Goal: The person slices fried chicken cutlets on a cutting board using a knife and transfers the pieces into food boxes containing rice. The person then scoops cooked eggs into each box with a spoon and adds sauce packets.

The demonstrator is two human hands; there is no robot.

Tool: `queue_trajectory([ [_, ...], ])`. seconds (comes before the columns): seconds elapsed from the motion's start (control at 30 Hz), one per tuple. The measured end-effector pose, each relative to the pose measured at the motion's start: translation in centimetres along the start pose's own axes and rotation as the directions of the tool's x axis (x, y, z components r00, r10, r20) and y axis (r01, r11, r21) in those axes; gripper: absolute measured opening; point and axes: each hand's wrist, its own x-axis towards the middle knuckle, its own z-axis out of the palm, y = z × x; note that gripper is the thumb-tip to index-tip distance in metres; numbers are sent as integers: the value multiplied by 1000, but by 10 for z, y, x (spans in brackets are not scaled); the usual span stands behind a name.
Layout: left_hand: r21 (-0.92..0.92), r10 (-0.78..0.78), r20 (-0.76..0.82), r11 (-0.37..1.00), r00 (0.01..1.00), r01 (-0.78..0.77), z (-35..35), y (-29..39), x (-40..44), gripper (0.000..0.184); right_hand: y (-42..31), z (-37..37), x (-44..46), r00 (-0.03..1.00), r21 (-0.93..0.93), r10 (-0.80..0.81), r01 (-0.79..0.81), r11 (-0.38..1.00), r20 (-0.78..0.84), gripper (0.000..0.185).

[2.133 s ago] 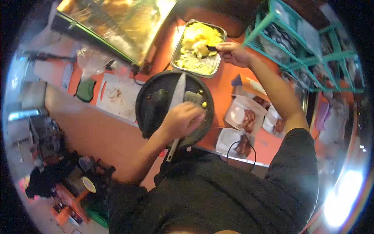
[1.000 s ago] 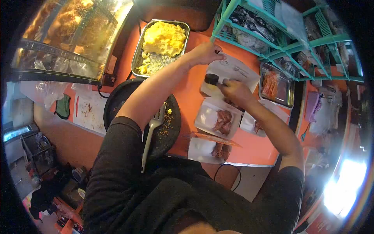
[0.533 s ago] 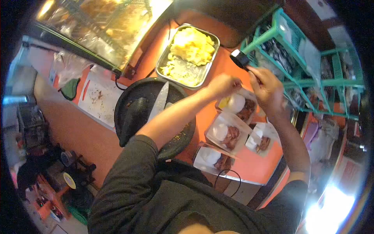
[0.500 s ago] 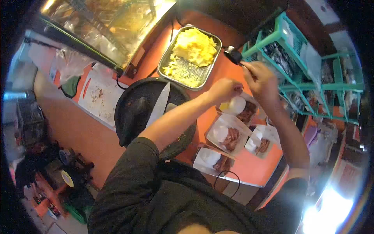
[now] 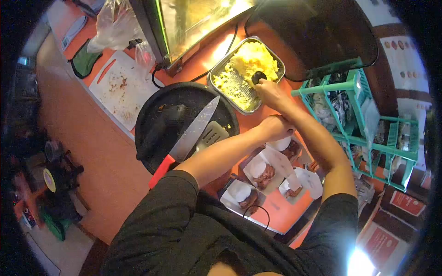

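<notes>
My right hand (image 5: 272, 95) grips a small black scoop (image 5: 258, 77), whose round head is over the yellow, crumbly food (image 5: 252, 60), which looks like scrambled egg, in a metal tray (image 5: 215, 88). My left hand (image 5: 276, 128) is closed above a paper box at the back of a group, its fingertips hidden; whether it pinches the box cannot be made out. Several open paper boxes hold white rice (image 5: 258, 167) and brown strips of meat (image 5: 265, 177). One more box (image 5: 309, 180) has its flap raised at the right.
A dark pan (image 5: 152, 115) carries a red-handled knife (image 5: 193, 131) and a slotted spatula (image 5: 212, 134). Left of it lies a stained white cutting board (image 5: 120, 92). A lit glass case (image 5: 193, 23) stands behind. Green plastic racks (image 5: 338, 99) hold packets on the right.
My right hand has carried the scoop left, from beside the tray to over the yellow food. My left hand stays near the boxes. The whole view has turned and shifted.
</notes>
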Motion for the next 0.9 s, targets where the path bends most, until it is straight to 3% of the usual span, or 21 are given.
queue_trajectory([
  [0.1,-18,58,-56,998,997,-59,1,-2,1,13,3,10,6,996,40,-57,54,998,71,9],
  [0.17,-11,19,129,1000,992,-17,-3,-4,2,21,7,10,9,986,76,-168,167,983,10,10],
  [0.27,21,10,186,1000,982,-15,-8,-4,5,18,10,6,4,984,137,-166,157,978,61,10],
  [0.37,28,88,106,995,990,-91,-5,-5,8,20,-9,0,-5,986,259,-154,133,957,59,6],
  [0.43,74,30,83,997,996,-36,-12,3,7,24,-21,-3,-9,985,267,-174,165,949,11,7],
  [0.5,28,-63,211,998,975,58,-20,7,6,30,-27,-6,-9,989,364,-128,145,920,-69,9],
  [0.53,30,-63,211,998,975,58,-16,3,6,30,-28,-9,-9,976,341,-205,217,915,-71,10],
  [0.6,-53,4,56,999,998,-1,4,-9,2,33,-35,-12,-12,975,383,-214,221,897,-62,10],
  [0.63,-55,3,61,998,998,0,11,-12,2,33,-37,-12,-13,973,422,-223,225,878,-54,10],
  [0.73,-121,-25,-40,992,999,20,12,-9,2,35,-36,-6,-11,978,472,-207,181,863,3,8],
  [0.8,23,-101,144,995,984,99,0,-2,7,30,-25,-4,-5,976,506,-215,175,844,21,10],
  [0.9,59,-8,251,998,968,-7,-5,-5,10,23,-15,-26,-3,969,673,33,-194,714,245,17],
])
